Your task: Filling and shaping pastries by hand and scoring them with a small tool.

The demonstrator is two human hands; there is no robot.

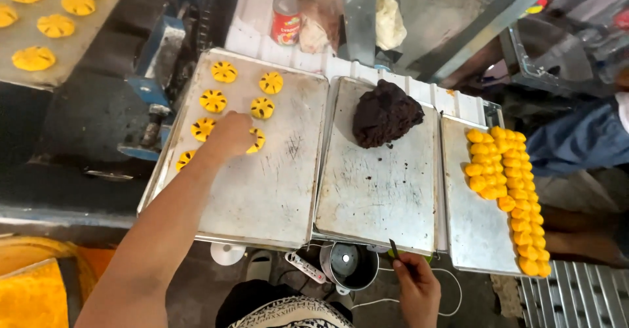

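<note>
Head view: the left hand rests closed on a yellow pastry on the left tray, beside six others. The right hand grips a thin knife below the middle tray, which carries dark filling.

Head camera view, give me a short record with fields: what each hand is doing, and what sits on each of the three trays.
left hand: resting on a yellow flower-shaped pastry on the left metal tray
right hand: holding a thin dark knife, below the trays
left tray: seven cut yellow pastries with dark filling
middle metal tray: a dark brown lump of filling
right metal tray: rows of plain yellow dough balls
</note>
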